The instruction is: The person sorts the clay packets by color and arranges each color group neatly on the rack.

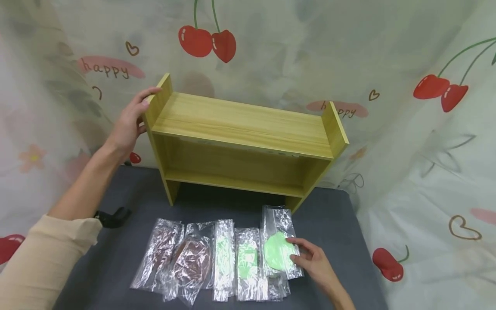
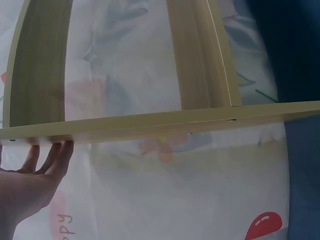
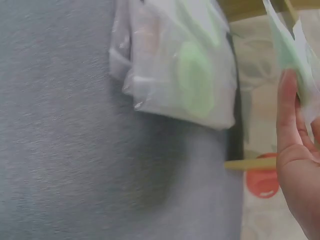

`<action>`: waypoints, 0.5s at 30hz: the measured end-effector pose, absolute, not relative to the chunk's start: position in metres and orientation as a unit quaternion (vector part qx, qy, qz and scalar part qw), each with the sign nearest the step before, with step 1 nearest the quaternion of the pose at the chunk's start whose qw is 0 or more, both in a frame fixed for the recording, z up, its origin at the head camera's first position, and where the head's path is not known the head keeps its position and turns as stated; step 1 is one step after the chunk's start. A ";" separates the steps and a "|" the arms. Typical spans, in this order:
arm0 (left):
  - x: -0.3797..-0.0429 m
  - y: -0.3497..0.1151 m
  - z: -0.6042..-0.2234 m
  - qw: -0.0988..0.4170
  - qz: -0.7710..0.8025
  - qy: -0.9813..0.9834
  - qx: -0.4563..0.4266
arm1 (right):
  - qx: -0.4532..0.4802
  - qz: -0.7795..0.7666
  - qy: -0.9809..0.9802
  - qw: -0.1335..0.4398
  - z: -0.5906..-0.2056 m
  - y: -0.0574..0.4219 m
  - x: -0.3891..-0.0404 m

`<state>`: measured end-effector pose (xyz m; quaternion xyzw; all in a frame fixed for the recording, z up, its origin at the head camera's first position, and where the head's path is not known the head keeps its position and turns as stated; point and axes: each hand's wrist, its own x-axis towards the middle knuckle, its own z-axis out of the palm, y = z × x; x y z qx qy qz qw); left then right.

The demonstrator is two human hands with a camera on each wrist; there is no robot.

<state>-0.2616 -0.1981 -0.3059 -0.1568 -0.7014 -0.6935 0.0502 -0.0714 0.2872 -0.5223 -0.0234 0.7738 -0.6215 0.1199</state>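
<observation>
A small wooden shelf (image 1: 248, 116) in a light wood finish stands upright at the back of the dark table. My left hand (image 1: 129, 118) grips its left side panel near the top; the left wrist view shows the fingertips (image 2: 64, 150) against the panel's outer face. With thumb and fingers, my right hand (image 1: 315, 262) pinches the right edge of a clear plastic bag (image 1: 292, 267) containing a flat, pale green piece (image 1: 276, 250). In the right wrist view, that hand (image 3: 297, 160) holds the bag at the picture's right edge.
More clear bags lie in a row before the shelf: two with brown contents (image 1: 193, 262) at left, others with green contents (image 1: 247, 260) beside the held one. A black object (image 1: 116, 218) is near my left wrist. A cherry-printed white curtain (image 1: 271, 56) encloses the dark table (image 1: 329, 215).
</observation>
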 end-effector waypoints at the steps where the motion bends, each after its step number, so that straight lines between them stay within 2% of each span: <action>1: -0.261 -0.198 -0.306 0.052 -0.695 -0.700 -0.156 | -0.027 -0.620 0.775 0.117 -0.519 0.286 -0.073; 8: -0.263 -0.191 -0.307 0.062 -0.708 -0.686 -0.156 | -0.032 -0.621 0.777 0.099 -0.503 0.286 -0.079; 15: -0.262 -0.194 -0.310 0.065 -0.708 -0.687 -0.150 | -0.052 -0.624 0.771 0.113 -0.488 0.280 -0.081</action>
